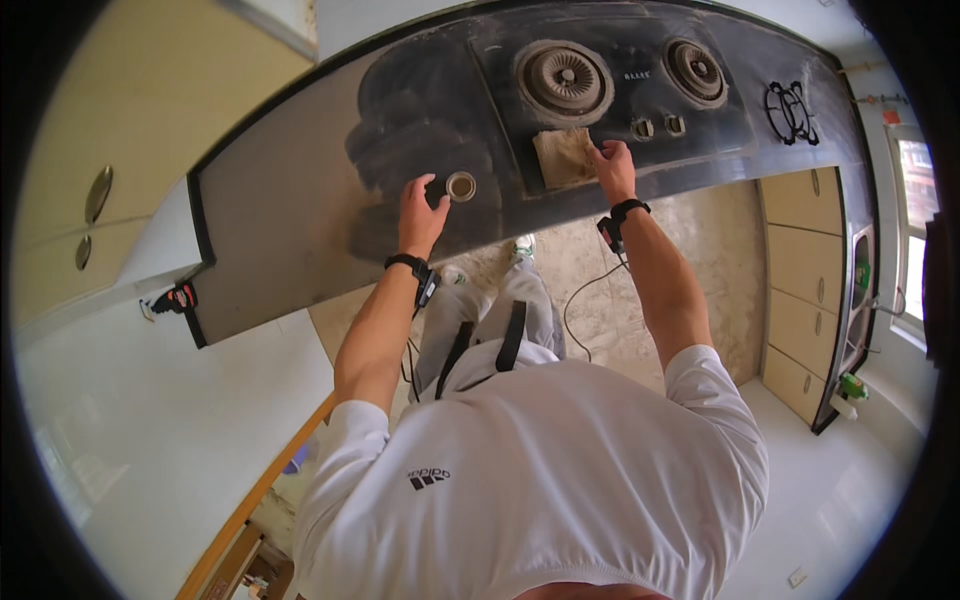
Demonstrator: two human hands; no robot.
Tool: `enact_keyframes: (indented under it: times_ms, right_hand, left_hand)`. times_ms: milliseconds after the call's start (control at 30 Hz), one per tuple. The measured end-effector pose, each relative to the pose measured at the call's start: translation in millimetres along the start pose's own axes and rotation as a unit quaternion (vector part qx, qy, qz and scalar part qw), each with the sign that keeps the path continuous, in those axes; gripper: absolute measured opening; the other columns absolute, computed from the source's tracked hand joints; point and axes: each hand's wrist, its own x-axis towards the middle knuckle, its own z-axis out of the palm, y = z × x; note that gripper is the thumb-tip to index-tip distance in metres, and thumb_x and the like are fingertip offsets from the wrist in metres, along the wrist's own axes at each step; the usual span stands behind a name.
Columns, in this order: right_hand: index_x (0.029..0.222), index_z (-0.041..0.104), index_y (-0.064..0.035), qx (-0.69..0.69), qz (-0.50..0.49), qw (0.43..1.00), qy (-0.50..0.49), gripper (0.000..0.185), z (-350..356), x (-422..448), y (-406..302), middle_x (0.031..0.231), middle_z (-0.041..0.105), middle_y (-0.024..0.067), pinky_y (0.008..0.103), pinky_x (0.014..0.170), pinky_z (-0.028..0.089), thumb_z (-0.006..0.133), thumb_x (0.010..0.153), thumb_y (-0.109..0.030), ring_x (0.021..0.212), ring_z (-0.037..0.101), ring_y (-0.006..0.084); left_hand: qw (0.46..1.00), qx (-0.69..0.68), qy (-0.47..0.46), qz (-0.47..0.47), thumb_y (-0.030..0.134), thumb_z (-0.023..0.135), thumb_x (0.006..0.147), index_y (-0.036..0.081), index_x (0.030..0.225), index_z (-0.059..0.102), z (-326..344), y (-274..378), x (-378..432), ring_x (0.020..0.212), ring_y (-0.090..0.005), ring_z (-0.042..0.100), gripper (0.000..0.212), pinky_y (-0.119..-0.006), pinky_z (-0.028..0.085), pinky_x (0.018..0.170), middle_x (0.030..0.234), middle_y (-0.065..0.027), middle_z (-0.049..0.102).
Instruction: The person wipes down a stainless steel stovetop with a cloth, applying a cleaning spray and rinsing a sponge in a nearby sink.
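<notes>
My left hand [423, 214] is over the dusty black countertop [270, 217], thumb and fingers apart, just left of a small round metal ring or cap [460, 186]. Nothing shows between its fingers. My right hand [615, 166] has its fingertips at the right edge of a soiled, folded tan cloth [564, 157], which lies on the front left of the black gas hob [517, 90]. Whether the fingers pinch the cloth cannot be told. Behind the cloth is the left burner [566, 77]; the right burner [696, 73] is farther right, with two control knobs [643, 129] in front.
A black pan support [791, 112] lies on the counter right of the hob. Cream drawers [806, 262] and a sink [862, 262] are at the right. A black spray bottle [176, 298] stands at the counter's left end. A cable hangs from each wrist device.
</notes>
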Motion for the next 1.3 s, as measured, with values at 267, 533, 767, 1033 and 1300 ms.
enact_keyframes:
  times_ms: [267, 533, 767, 1033, 1300]
  right_hand:
    - [0.116, 0.060, 0.0003, -0.055, 0.082, 0.989, -0.110, 0.060, 38, 0, -28, 0.106, 0.070, 0.0230, 0.0444, 0.087, 0.052, 0.081, 0.073, -0.035, 0.102, 0.067, 0.0392]
    - [0.113, 0.066, 0.0005, 0.359, 0.120, 0.923, -0.067, 0.029, 12, -20, 15, 0.103, 0.069, 0.0050, 0.0305, 0.083, 0.054, 0.067, 0.085, -0.009, 0.092, 0.065, 0.0150]
    - [0.113, 0.063, 0.0000, 0.423, 0.257, 0.869, -0.018, 0.030, -89, 16, 72, 0.102, 0.069, 0.0085, 0.0401, 0.073, 0.060, 0.065, 0.087, -0.016, 0.089, 0.070, 0.0233]
    - [0.112, 0.067, 0.0012, 0.253, 0.132, 0.956, -0.069, 0.033, -20, 80, 78, 0.097, 0.071, 0.0082, 0.0350, 0.078, 0.055, 0.064, 0.089, -0.023, 0.087, 0.067, 0.0178]
    - [0.104, 0.067, -0.0017, 0.069, -0.046, 0.993, -0.081, 0.029, 158, -54, -104, 0.098, 0.069, 0.0248, 0.0478, 0.084, 0.052, 0.064, 0.086, -0.024, 0.097, 0.065, 0.0445]
  left_hand:
    - [0.992, 0.083, -0.091, 0.026, 0.018, 0.081, 0.075, 0.016, 0.140, 0.045, 14, 25, 23, 0.132, -0.0371, 0.041, 0.075, -0.045, 0.045, 0.106, 0.145, -0.0084, 0.043]
    - [0.984, 0.082, -0.143, 0.061, 0.010, 0.077, 0.079, 0.016, 0.135, 0.051, 23, 37, 30, 0.128, -0.0319, 0.047, 0.062, -0.043, 0.048, 0.102, 0.138, -0.0049, 0.050]
    - [0.994, -0.018, -0.084, 0.072, 0.004, 0.076, 0.076, 0.012, 0.126, 0.058, 14, 21, 11, 0.120, -0.0336, 0.053, 0.054, -0.042, 0.047, 0.101, 0.128, -0.0086, 0.057]
    - [0.999, -0.032, -0.013, -0.007, 0.004, 0.076, 0.076, 0.008, 0.128, 0.058, -50, -3, -82, 0.122, -0.0345, 0.053, 0.055, -0.042, 0.044, 0.104, 0.129, -0.0127, 0.057]
    - [0.981, -0.005, 0.109, -0.162, 0.005, 0.076, 0.081, 0.007, 0.130, 0.056, -113, -19, -180, 0.118, -0.0316, 0.056, 0.053, -0.040, 0.049, 0.096, 0.129, -0.0140, 0.057]
